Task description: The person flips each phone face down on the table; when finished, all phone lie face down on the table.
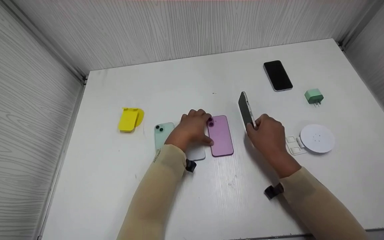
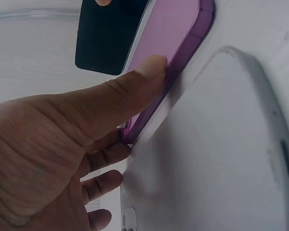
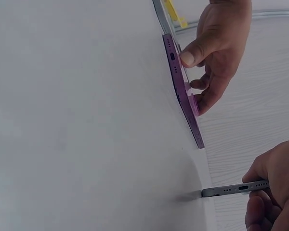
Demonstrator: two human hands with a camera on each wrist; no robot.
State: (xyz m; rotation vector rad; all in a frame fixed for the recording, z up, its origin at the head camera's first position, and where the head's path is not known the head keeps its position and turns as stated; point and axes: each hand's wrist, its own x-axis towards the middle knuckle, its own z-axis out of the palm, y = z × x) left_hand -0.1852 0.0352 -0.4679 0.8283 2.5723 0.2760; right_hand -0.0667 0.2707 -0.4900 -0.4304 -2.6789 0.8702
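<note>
Head view was bright and evenly lit from overhead, with only soft shadows under the arms on the white counter (image 1: 165, 83) and a bit of sheen near the front. Slightly soft overall, and the walls bowed at the edges. Both wrist views were way dimmer and greyish, with the left hand (image 2: 53, 159) blurry up close.
</note>
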